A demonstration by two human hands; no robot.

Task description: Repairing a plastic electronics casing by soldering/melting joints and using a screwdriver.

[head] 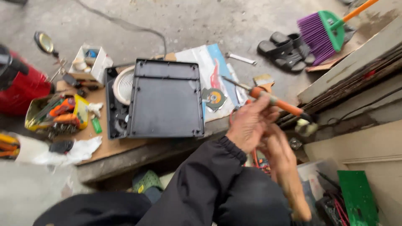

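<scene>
Head view: the left hand (251, 123) is clamped on a screwdriver (274, 101) with an orange and grey handle and a thin metal shaft pointing up-left, held above the bench edge. The right hand (287, 167) lies just below it, blurred; whether its fingers are together or apart, I cannot tell. To the left, a black case (165, 100) rests on the board (104, 144).

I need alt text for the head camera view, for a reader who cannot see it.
A person's left hand holds an orange-handled soldering iron, with the right hand just below it. To the left, a black plastic casing lies on cardboard among scattered tools.
</scene>
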